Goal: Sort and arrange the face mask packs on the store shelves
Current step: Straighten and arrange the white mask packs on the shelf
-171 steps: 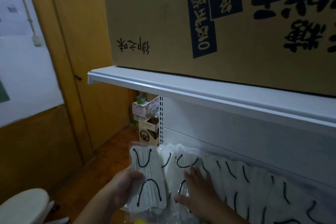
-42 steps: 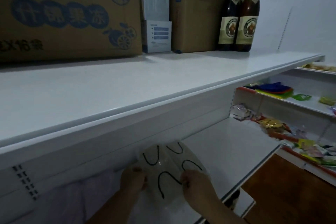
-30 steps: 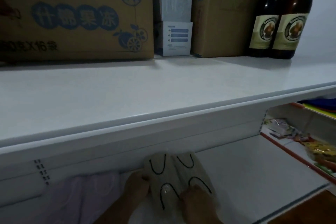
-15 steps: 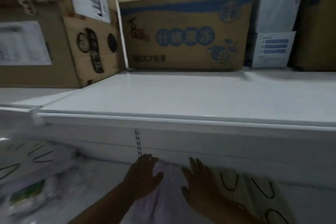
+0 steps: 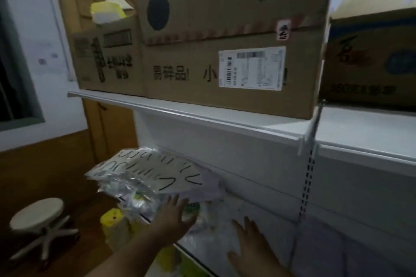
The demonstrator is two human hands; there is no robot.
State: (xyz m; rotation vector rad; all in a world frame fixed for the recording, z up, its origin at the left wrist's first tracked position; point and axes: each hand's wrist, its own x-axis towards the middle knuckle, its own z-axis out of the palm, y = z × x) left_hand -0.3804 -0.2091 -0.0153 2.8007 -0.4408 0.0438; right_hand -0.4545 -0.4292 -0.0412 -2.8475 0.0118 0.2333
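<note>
A heap of clear face mask packs (image 5: 144, 173), white masks with black ear loops, lies at the left end of the lower white shelf (image 5: 225, 231). A few pale purple packs (image 5: 207, 189) stick out at its right side. My left hand (image 5: 173, 220) reaches out with straight fingers to the loose packs under the heap's right edge. My right hand (image 5: 247, 245) lies flat with spread fingers on the shelf, to the right of the heap. Neither hand holds a pack.
The upper shelf (image 5: 202, 117) carries large cardboard boxes (image 5: 225, 63). A slotted upright (image 5: 306, 186) splits the shelf back. A yellow item (image 5: 112, 220) sits below the shelf's left end. A white stool (image 5: 38, 211) stands on the floor at the left, before a wooden door (image 5: 112, 130).
My view has swung left to the shelf's left end. Both hands have left the purple and beige packs they were pressing and now reach toward the heap of white mask packs.
</note>
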